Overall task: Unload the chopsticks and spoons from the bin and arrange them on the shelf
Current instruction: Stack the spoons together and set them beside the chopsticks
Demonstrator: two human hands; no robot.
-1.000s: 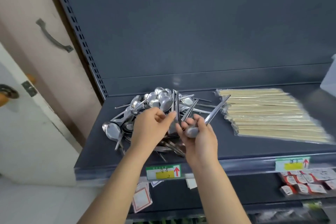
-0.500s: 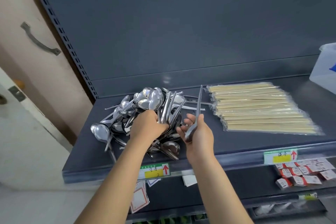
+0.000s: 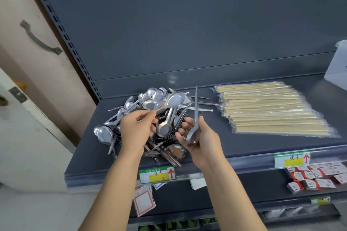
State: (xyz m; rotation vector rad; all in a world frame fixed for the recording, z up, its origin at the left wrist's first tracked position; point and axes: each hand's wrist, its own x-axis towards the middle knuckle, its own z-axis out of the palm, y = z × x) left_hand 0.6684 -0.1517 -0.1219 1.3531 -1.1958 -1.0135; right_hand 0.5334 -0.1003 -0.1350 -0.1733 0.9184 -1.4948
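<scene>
Left hand (image 3: 138, 129): over the left-centre of the heap, with thumb and fingertips pinching the handle end of the slanted spoon (image 3: 175, 99).
Slanted spoon: its bowl is raised toward the back of the heap, and its handle runs down and left into the pinch.
Right hand (image 3: 201, 140): palm turned inward, with fingers curled round the upright spoon (image 3: 193, 138).
Upright spoon: the bowl is low in the palm and the thin handle stands nearly vertical above the fingers.
Spoon pile (image 3: 165, 129): a loose tangle of steel spoons on the left half of the shelf (image 3: 244, 146). Bowls and handles point every way, and one bowl lies near the front edge.
Chopsticks (image 3: 272, 110): pale sticks in clear wrappers, lying flat in overlapping rows on the right half of the shelf, just beside the pile.
Bin (image 3: 338, 65): a translucent white container at the far right of the shelf, cut off by the frame edge. Its contents cannot be seen.
Price tags (image 3: 157, 174): green and yellow with red arrows, clipped on the shelf's front rail.
Lower shelf: holds small red-and-white packets (image 3: 319, 176).
Door (image 3: 28, 80): to the left, with a metal handle.
</scene>
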